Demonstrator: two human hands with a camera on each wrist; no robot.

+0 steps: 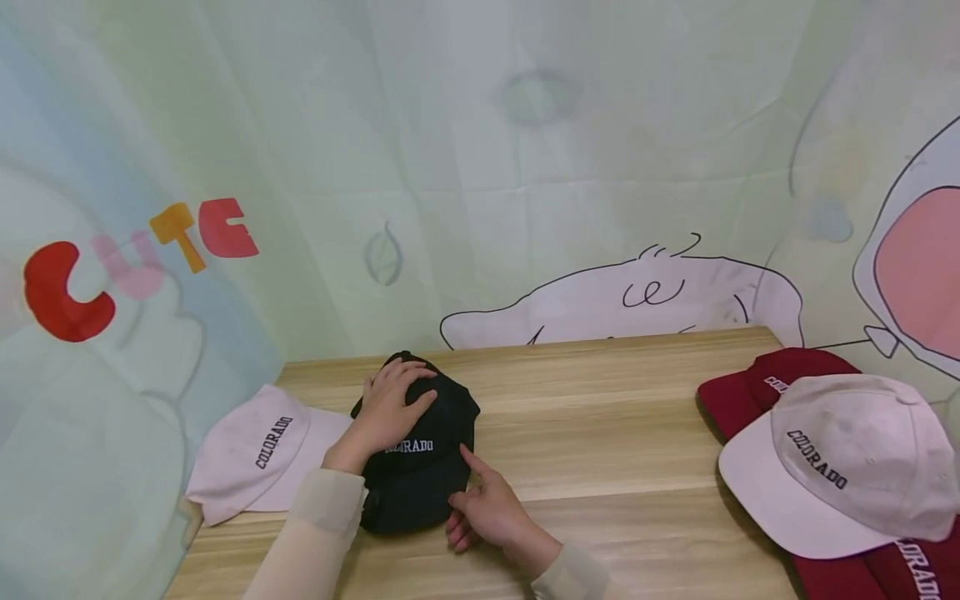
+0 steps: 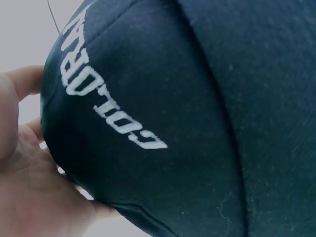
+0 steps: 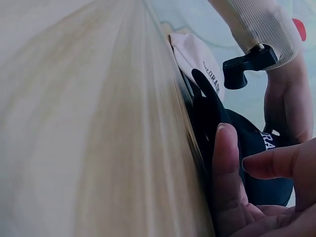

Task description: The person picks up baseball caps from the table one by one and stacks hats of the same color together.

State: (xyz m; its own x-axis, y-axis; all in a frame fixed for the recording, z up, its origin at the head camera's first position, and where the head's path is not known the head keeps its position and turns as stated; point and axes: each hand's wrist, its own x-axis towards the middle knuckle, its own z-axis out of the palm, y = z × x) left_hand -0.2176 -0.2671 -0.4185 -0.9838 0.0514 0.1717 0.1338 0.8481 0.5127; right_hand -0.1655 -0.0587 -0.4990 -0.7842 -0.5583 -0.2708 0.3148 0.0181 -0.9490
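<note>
A black cap (image 1: 420,504) with white COLORADO lettering lies on the wooden table, its brim facing me. My left hand (image 1: 392,410) rests on top of the crown with spread fingers, covering part of the lettering. Against the right side of the cap, my right hand (image 1: 495,510) touches it with an extended index finger, while its thumb is near the brim and its other fingers are bent. In the left wrist view, the dark crown fills most of the picture beside the left hand (image 2: 34,182). The underside of the cap is hidden.
A light pink COLORADO cap (image 1: 243,458) lies to the left, partly behind my left sleeve. On the right, another pale cap (image 1: 862,467) overlaps a dark red cap (image 1: 810,364) and a second dark red cap (image 1: 840,577). A printed curtain (image 1: 525,167) hangs behind the table (image 1: 600,417).
</note>
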